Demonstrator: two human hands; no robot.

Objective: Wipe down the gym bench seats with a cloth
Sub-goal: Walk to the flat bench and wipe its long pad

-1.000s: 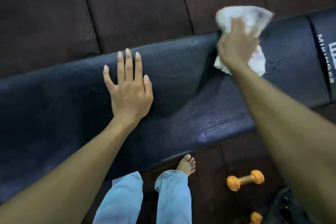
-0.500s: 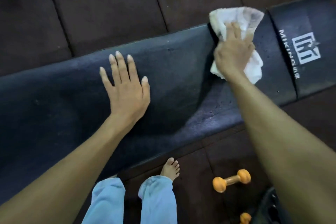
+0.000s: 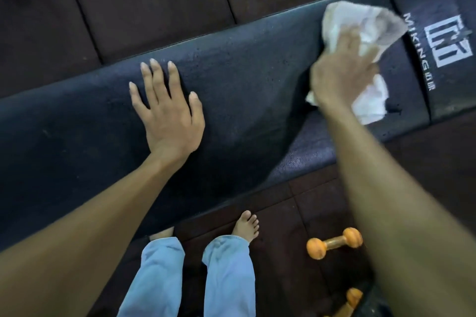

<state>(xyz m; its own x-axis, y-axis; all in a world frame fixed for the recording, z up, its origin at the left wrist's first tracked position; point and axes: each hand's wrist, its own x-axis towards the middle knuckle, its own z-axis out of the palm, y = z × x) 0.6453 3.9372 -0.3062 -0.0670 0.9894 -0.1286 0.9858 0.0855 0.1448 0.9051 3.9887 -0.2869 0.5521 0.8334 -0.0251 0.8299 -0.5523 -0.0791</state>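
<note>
Right hand [image 3: 342,77]: grip is closing over a crumpled white cloth [image 3: 365,33], fingers pressing it flat to the pad; motion blur suggests it is sweeping.
Cloth position: bunching out beyond the fingertips and trailing below the palm, lying on the long bench pad [image 3: 244,90] just short of the seam.
Left hand [image 3: 167,108]: grip is open, holding nothing; palm and spread fingers are bracing flat on the pad, well apart from the wiping grip, toward the person's left.
Change: compared with a second ago, the cloth is sitting farther along the pad toward the seam; more of the logo pad [image 3: 443,41] is showing now. The left hand is keeping the same braced spot.
Beyond the grip: the shorter logo pad, with white "MIKING" lettering, is lying just past the cloth, across the seam [image 3: 412,69].
Surface: the pad is looking speckled and slightly shiny near the wiping grip; whether that is moisture I cannot tell.
Meaning for the task: the stroke is reaching the end of the long pad, so this section is probably nearing done; the logo pad looks untouched and is likely next.
Below the counter: bare feet and light blue trouser legs [image 3: 226,275] are standing on dark floor tiles [image 3: 154,8]; an orange dumbbell [image 3: 334,242] is lying under the right forearm, clear of the work.
</note>
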